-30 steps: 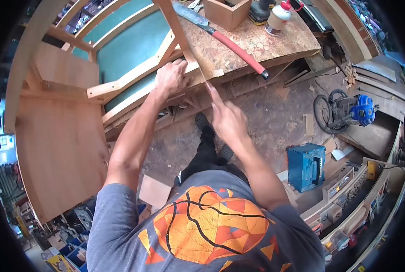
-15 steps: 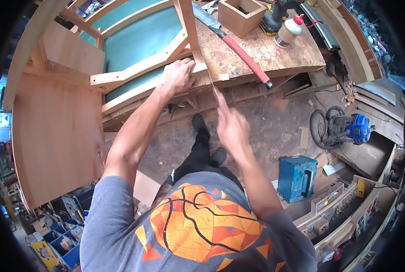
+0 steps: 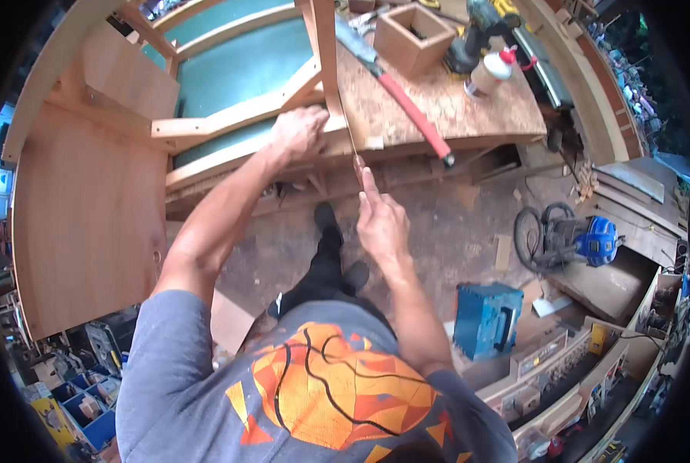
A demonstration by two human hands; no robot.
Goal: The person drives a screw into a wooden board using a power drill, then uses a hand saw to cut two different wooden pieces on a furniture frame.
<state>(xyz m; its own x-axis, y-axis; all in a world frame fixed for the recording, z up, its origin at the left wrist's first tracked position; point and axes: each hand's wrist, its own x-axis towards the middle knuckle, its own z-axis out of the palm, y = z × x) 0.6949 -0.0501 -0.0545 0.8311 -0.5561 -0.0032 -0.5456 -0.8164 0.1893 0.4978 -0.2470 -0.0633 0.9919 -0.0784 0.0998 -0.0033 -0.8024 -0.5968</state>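
My left hand (image 3: 300, 133) is closed on the front rail of a wooden frame (image 3: 221, 158), close to its right end. My right hand (image 3: 382, 224) is wrapped round the handle of a thin-bladed hand saw (image 3: 360, 164), index finger stretched along it. Its narrow blade points away from me, beside the end of the rail at the workbench edge. The frame has angled wooden pieces and green panels behind them. A long tool with a red handle (image 3: 414, 116) lies on the workbench (image 3: 476, 119) to the right of the saw.
On the bench stand a wooden box (image 3: 413, 38), a glue bottle with red cap (image 3: 490, 72) and a cordless drill (image 3: 476, 35). A large wooden panel (image 3: 90, 224) is at the left. On the floor are a blue vacuum (image 3: 598, 239) and a teal case (image 3: 485, 320).
My right hand has moved slightly down and left with the saw, and it looks sharper now. My left hand stays on the rail. The whole view has shifted a little.
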